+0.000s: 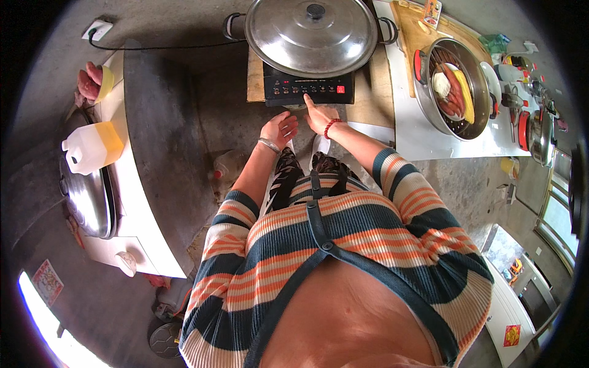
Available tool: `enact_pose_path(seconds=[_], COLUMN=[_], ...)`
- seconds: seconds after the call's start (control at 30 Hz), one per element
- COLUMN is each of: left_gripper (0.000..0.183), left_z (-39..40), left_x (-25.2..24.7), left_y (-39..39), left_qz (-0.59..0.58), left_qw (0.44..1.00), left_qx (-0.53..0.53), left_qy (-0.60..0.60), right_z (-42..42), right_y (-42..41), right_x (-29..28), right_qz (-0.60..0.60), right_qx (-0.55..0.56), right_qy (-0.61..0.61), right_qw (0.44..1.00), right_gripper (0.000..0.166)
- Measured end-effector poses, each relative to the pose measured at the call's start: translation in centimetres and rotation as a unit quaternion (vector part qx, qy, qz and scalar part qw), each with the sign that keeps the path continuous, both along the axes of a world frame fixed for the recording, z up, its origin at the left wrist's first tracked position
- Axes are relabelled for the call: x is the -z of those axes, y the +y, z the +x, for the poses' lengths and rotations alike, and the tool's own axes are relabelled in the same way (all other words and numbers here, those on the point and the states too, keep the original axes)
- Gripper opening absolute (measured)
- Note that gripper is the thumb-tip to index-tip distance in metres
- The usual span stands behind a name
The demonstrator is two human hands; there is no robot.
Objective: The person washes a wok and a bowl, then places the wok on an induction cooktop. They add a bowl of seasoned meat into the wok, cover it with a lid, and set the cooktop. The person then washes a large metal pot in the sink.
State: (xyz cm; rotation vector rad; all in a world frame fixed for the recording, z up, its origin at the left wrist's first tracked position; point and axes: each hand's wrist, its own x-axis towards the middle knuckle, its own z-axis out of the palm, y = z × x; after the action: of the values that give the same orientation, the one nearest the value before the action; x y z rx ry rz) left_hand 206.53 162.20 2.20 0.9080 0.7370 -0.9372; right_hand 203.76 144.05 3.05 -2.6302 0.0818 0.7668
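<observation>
An induction cooker (pixel 308 87) with a lit button panel stands before me, and a wide lidded steel wok (pixel 313 32) with two side handles sits on top of it. The index finger of my right hand (pixel 322 117) is stretched out to the panel's lower edge, below the row of buttons. Whether the fingertip presses anything cannot be told. Its other fingers are curled in, holding nothing. Just to its left, my left hand (pixel 280 130) hovers below the cooker, empty, fingers loosely bent and apart. The lid hides what is in the wok.
At right, a steel pot (pixel 421 108) holds corn (pixel 463 94), reddish sweet potatoes (pixel 453 99) and a white bun (pixel 441 85). A wooden cutting board (pixel 407 60) lies beside it. On the left counter (pixel 138 225) are a plastic jug (pixel 89 147) and a large lid (pixel 87 202). A power cord (pixel 170 48) runs to the wall.
</observation>
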Motion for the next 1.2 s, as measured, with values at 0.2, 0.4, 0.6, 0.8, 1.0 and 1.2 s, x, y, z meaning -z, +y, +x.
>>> enact_pose_path(seconds=[0.2,0.4,0.6,0.8,1.0,1.2], left_gripper=[0.033,0.023,0.038,0.043,0.041,0.038], left_z=[0.1,-0.4,-0.3,-0.4,-0.5,-0.4], left_x=[-0.2,0.1,0.7,0.3,0.9,1.1], left_y=[0.0,-0.1,0.3,0.3,1.0,1.6], left_qz=[0.001,0.012,0.034,0.045,0.025,-0.003], left_qw=[1.000,1.000,0.999,0.995,0.998,0.996], left_qx=[0.002,-0.011,-0.037,-0.078,-0.059,-0.079], left_qy=[-0.003,-0.022,0.004,0.033,0.020,0.036], right_z=[-0.1,-0.1,-0.2,0.0,0.4,0.7], right_y=[0.0,0.0,0.0,0.2,0.4,0.4], right_x=[0.6,0.2,-0.3,-1.2,-2.0,-1.4], right_qz=[0.003,0.002,-0.001,0.002,0.002,0.002], right_qx=[0.002,0.000,-0.006,-0.012,-0.023,-0.028], right_qy=[-0.020,-0.012,-0.007,0.000,0.030,0.009], right_qw=[1.000,1.000,1.000,1.000,0.999,1.000], right_gripper=[0.070,0.070,0.070,0.069,0.068,0.071])
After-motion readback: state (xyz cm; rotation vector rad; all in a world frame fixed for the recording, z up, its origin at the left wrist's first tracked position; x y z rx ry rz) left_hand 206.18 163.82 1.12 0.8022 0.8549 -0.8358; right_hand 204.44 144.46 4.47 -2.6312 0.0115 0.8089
